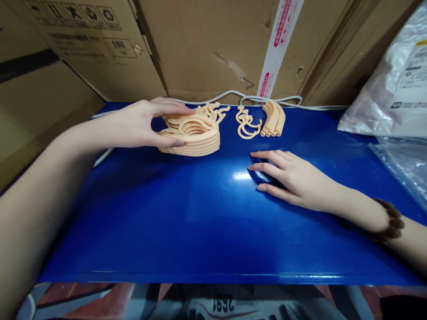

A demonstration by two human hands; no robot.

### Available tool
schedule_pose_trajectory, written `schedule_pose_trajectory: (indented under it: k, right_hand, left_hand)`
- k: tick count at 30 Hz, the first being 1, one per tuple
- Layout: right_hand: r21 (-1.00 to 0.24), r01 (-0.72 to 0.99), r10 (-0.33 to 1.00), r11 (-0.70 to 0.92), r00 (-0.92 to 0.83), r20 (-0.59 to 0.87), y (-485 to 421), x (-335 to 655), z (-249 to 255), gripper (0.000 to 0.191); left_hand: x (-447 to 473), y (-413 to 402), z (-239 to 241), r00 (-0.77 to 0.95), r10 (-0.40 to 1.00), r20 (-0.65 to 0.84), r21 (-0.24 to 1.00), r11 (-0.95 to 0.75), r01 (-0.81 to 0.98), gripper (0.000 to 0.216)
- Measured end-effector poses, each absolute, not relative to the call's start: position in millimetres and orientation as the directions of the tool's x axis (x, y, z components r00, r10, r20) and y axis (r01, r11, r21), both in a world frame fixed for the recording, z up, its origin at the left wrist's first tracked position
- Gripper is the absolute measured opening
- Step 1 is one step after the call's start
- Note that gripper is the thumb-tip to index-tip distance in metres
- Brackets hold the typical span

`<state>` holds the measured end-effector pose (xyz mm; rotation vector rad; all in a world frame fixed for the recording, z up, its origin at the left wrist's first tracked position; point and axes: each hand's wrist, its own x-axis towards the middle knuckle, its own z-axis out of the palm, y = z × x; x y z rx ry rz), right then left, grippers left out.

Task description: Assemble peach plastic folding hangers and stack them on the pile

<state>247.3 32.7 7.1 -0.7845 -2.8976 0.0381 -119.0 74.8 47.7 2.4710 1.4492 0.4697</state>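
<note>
In the head view, my left hand (143, 122) is at a neat stack of peach plastic hanger parts (200, 146), looped pieces piled flat. Its thumb presses the near side of the stack and its fingers reach over the top and back. Behind the stack lies a jumble of peach hooks (213, 111). My right hand (287, 178) rests palm down on the blue table, fingers spread, holding nothing. Beyond its fingertips are a few loose peach hooks (249, 129) and a bundle of curved peach tubes (273, 119).
The blue table (200, 231) backs onto large cardboard boxes (207, 49). A white cable (230, 93) runs along its back edge. Clear plastic bags (387, 89) with labels lie at the right. Over the wrist of my right arm sits a brown band (388, 220).
</note>
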Motion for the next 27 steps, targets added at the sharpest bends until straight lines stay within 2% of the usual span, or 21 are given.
schedule_pose_trajectory:
  k: [9, 27]
  right_hand:
    - [-0.056, 0.507, 0.51, 0.86, -0.851, 0.126, 32.0, 246.9, 6.6, 0.041]
    - [-0.049, 0.503, 0.505, 0.863, -0.853, 0.131, 32.5, 247.2, 7.3, 0.041]
  left_hand:
    - [-114.4, 73.2, 48.2, 0.44, 0.89, 0.118, 0.402, -0.448, 0.799, 0.082]
    - [-118.6, 75.0, 46.7, 0.419, 0.905, 0.071, 0.396, -0.411, 0.821, 0.083]
